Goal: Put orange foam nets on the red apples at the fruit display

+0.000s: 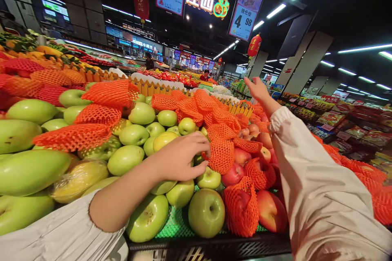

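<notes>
My left hand [185,157] reaches over the green apples [180,193]. Its fingers are bent, with the thumb apart from them, and the fingertips come up beside an orange foam net [222,155]; whether they touch it I cannot tell. Farther out, my right hand [259,89] is raised above the far end of the red apples, fingers stretched out and nothing visible in it. Below and left of that arm lie red apples [234,174], some in orange nets. A large green apple [206,213] sits at the display's front edge.
Larger green fruit [33,171] and a plastic-wrapped yellow one [80,180] lie at left. A small yellow picket fence [159,89] runs behind the fruit. The dark display rim [214,244] is nearest me. Shelves of packaged goods [339,118] stand at right; price signs [245,12] hang overhead.
</notes>
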